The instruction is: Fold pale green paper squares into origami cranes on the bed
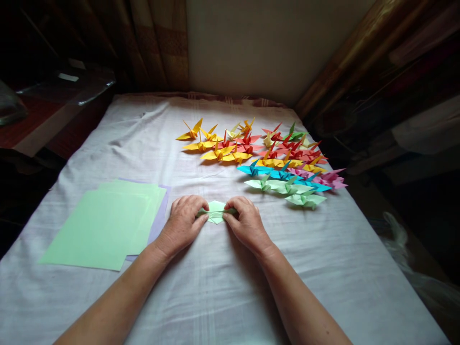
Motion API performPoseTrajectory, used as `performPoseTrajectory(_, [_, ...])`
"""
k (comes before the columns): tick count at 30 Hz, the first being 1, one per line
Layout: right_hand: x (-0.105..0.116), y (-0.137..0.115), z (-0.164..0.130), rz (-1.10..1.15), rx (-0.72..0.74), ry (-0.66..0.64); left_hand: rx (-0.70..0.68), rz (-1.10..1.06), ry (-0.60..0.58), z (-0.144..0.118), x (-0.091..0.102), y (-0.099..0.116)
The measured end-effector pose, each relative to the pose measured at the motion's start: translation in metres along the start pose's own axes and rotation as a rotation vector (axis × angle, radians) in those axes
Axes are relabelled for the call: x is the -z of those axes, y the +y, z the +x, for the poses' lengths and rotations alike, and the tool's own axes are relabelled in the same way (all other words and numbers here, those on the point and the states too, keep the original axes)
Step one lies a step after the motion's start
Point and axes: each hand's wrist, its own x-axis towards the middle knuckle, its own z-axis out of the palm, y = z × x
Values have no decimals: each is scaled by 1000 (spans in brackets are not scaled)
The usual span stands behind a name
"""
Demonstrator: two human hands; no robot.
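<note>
Folded green paper (216, 211) lies flat on the white cloth (230, 287) between the person's two hands, a small pointed shape whose left and right ends are covered by fingers, so its full outline cannot be made out.

Far left, a dark side table with a shiny plastic-wrapped object (68, 84) sits in shadow, too dim to identify. On the cloth, well to the left of the hands, rests a stack of light green sheets (104, 225); a lilac sheet (160, 220) peeks out beneath it, mostly hidden, so how many sheets lie there cannot be told.

The left hand (183, 223) lies palm down, fingers curled narrowly and pinching the paper's left end against the cloth. The right hand (245, 221) mirrors it, fingertips pressed together on the right end. Both forearms run out of view at the bottom edge.

Beyond and to the right, finished origami cranes (266, 151) spread in overlapping rows: yellow, orange, red, then blue, pink and pale green nearest the right hand. They overlap too much to count. The right side of the room is dark, with blurred plastic (413, 258) near the bed edge.
</note>
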Motion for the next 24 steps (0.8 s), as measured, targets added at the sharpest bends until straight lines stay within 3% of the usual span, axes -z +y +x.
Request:
performPoseTrajectory(7, [7,2,6,-50,42,-76,-50,-22,-17,0,2,-7])
performPoseTrajectory(12, [7,-10,-3,-255,45,-30,-138,156,179,-10,7,7])
performPoseTrajectory(16, [5,-17,-14,-355,-46,6,-232,276,105,-16,3,23])
performPoseTrajectory(24, [-8,-18,-42,-155,2,64,-217,341,110,-16,-6,21])
